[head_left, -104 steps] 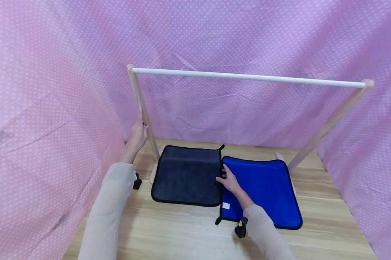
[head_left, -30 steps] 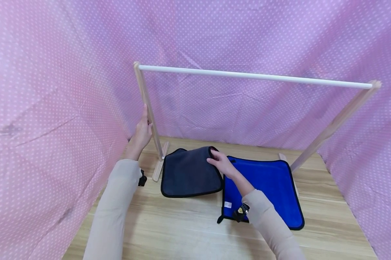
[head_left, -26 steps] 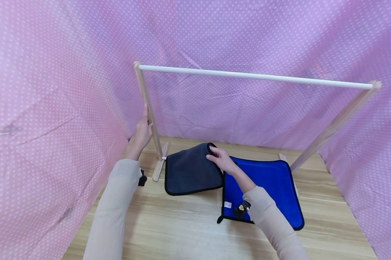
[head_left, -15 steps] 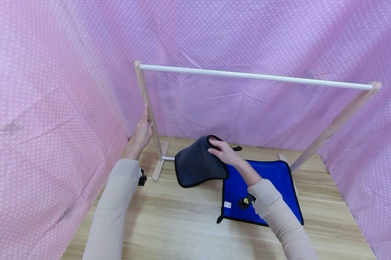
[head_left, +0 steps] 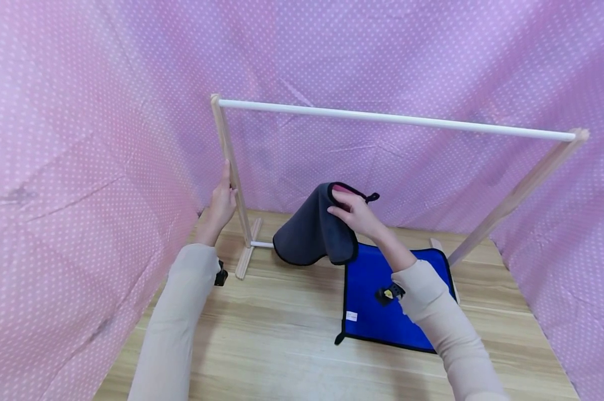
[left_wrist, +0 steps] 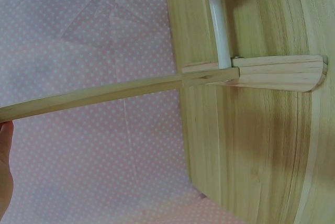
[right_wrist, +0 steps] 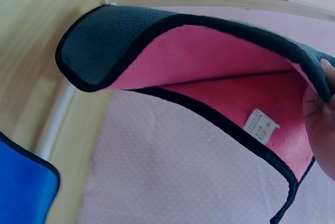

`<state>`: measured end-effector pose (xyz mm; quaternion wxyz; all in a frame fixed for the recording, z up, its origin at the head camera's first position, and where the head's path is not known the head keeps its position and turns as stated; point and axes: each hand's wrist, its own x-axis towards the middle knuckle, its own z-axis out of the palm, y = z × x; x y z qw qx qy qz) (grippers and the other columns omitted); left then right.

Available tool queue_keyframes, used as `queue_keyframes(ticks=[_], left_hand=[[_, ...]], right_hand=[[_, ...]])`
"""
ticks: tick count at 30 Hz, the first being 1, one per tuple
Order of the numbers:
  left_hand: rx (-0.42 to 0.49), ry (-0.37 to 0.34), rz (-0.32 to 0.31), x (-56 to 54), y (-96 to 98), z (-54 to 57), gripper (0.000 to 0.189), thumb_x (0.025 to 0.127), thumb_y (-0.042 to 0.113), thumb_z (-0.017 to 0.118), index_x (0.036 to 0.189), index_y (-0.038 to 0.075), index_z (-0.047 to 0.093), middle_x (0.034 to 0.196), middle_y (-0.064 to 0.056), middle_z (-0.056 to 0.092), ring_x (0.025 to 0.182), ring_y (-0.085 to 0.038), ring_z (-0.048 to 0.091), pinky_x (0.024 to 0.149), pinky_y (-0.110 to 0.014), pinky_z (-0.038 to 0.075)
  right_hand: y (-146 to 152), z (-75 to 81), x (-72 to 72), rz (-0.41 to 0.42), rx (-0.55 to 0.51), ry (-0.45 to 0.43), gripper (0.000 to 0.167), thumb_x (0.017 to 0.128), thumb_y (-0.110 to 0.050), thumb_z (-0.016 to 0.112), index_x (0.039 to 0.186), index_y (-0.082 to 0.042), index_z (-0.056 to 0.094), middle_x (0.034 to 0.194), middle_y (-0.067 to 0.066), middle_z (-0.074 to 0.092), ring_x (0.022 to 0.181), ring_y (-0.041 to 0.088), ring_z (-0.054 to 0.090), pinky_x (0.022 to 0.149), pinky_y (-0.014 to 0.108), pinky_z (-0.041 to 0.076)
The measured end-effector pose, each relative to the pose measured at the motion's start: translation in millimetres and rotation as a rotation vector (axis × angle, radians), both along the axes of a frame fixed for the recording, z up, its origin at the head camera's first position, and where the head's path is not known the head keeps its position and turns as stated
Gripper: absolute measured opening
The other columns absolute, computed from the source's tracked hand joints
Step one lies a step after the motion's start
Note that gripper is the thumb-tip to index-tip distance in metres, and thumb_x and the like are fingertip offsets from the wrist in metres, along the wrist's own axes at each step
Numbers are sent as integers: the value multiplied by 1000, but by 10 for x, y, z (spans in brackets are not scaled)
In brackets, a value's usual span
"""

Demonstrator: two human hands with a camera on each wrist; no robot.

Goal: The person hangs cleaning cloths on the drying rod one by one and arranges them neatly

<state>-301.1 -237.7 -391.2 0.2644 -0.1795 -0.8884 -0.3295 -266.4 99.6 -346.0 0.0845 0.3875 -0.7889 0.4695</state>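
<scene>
My left hand (head_left: 222, 206) grips the left wooden post (head_left: 223, 133) of a rack, its index finger lying straight along the wood. In the left wrist view only part of that hand (left_wrist: 5, 169) shows. My right hand (head_left: 357, 214) pinches the upper edge of a grey cloth (head_left: 307, 228) with black trim. The cloth hangs folded from the fingers, above the floor. Its pink underside (right_wrist: 209, 51) and a white label (right_wrist: 260, 126) show in the right wrist view. A blue cloth (head_left: 382, 326) lies flat under my right forearm.
The rack's white top bar (head_left: 397, 118) spans to the right post (head_left: 517, 192). A lower white rod (head_left: 262, 244) runs behind the grey cloth near the wooden floor (head_left: 262, 340). Pink dotted fabric (head_left: 302, 50) surrounds the back and sides.
My right hand has taken hold of the grey cloth, which lay flat beside the blue one, and lifted it up and to the right. The left hand has stayed on the post.
</scene>
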Motion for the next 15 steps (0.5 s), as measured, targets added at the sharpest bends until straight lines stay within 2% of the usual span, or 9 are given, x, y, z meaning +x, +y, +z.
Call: queue_keyframes(ticks=[5, 7, 12, 15], left_hand=[[2, -4, 1, -9, 5, -7, 75, 87, -16, 42, 144, 6, -3, 134, -36, 30, 109, -50, 45, 90, -52, 44], [-4, -1, -3, -14, 4, -9, 75, 87, -16, 42, 143, 6, -2, 133, -37, 30, 109, -50, 45, 90, -52, 44], [-4, -1, -7, -21, 8, -4, 74, 87, -17, 41, 143, 5, -2, 134, -37, 28, 110, -50, 44, 91, -52, 43], [0, -17, 0, -19, 13, -2, 75, 88, -16, 41, 144, 6, -3, 135, -37, 28, 111, -50, 44, 91, -51, 43]], right_hand=[[-38, 321, 100, 16, -45, 47, 14, 81, 13, 57, 96, 13, 57, 78, 19, 56, 69, 9, 51, 61, 15, 44], [-45, 401, 94, 9, -54, 77, 13, 81, 14, 57, 94, 13, 57, 76, 18, 55, 67, 8, 50, 60, 15, 44], [-32, 416, -96, -17, -68, 165, 15, 79, 12, 61, 94, 9, 59, 75, 15, 56, 68, 8, 50, 61, 13, 43], [-31, 462, -171, -25, -49, 278, 11, 79, 9, 63, 89, 6, 58, 72, 12, 53, 67, 11, 48, 61, 15, 41]])
